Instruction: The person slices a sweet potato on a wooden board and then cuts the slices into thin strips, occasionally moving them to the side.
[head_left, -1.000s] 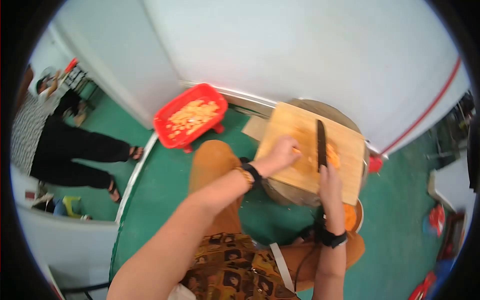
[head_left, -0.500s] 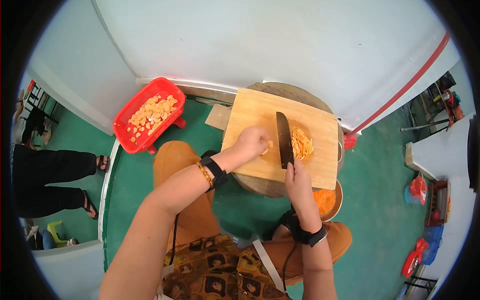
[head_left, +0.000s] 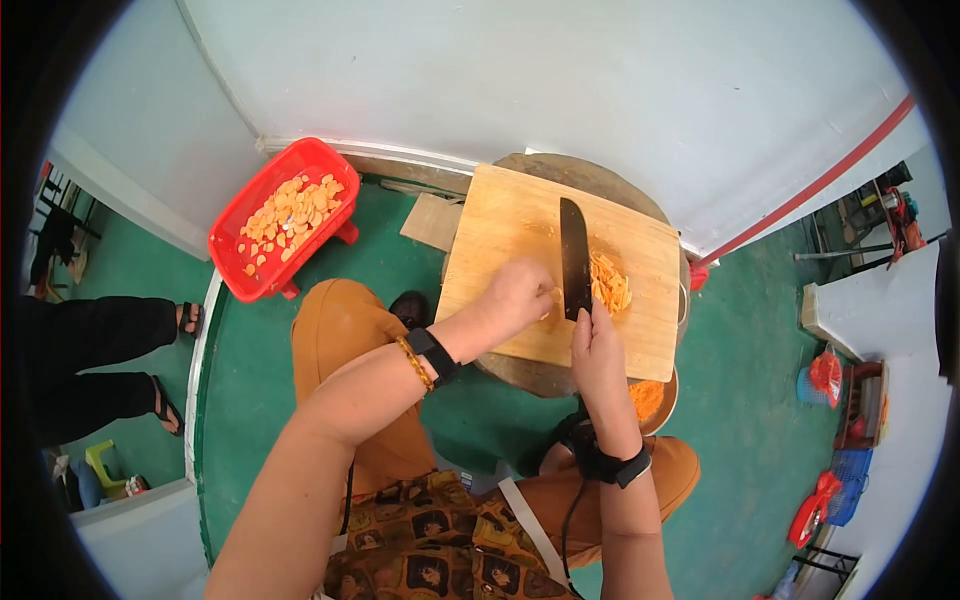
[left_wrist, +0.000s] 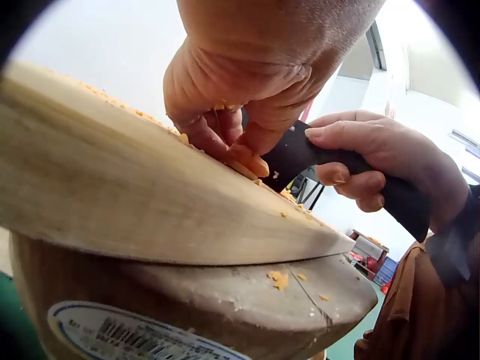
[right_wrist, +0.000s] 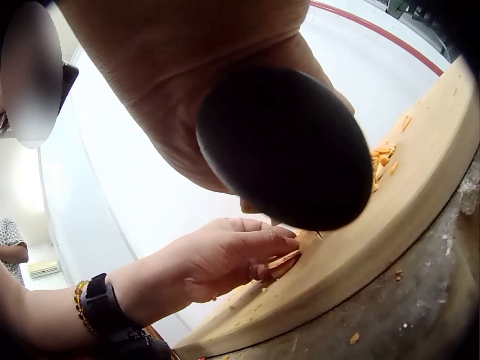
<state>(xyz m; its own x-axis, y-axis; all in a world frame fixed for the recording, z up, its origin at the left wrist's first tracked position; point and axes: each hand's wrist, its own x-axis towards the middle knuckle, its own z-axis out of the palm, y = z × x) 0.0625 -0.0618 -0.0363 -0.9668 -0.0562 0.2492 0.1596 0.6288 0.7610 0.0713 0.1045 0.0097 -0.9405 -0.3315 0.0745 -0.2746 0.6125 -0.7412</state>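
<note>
My left hand (head_left: 515,295) rests low over the wooden cutting board (head_left: 500,215), its fingers bent around a small stack of thin carrot slices (left_wrist: 247,161). In the head view the hand mostly hides those slices. My right hand (head_left: 599,355) grips the black handle of a broad dark knife (head_left: 574,258). The blade points away from me across the board, close to the left fingertips. Just right of the blade lies a pile of carrot strips (head_left: 609,283). From the right wrist view, the handle's round end (right_wrist: 285,150) covers much of the work.
The board sits on a round wooden stump (left_wrist: 187,292). A red basin (head_left: 318,155) of carrot slices stands left, by the wall. Grated carrot (head_left: 645,397) fills a bowl beside my right knee. Another person's legs (head_left: 95,350) are at far left; baskets (head_left: 850,480) stand at right.
The head view has shifted and steadied. The knife has moved from over the strips to their left, and my left fingertips with the carrot slices have come closer to the blade.
</note>
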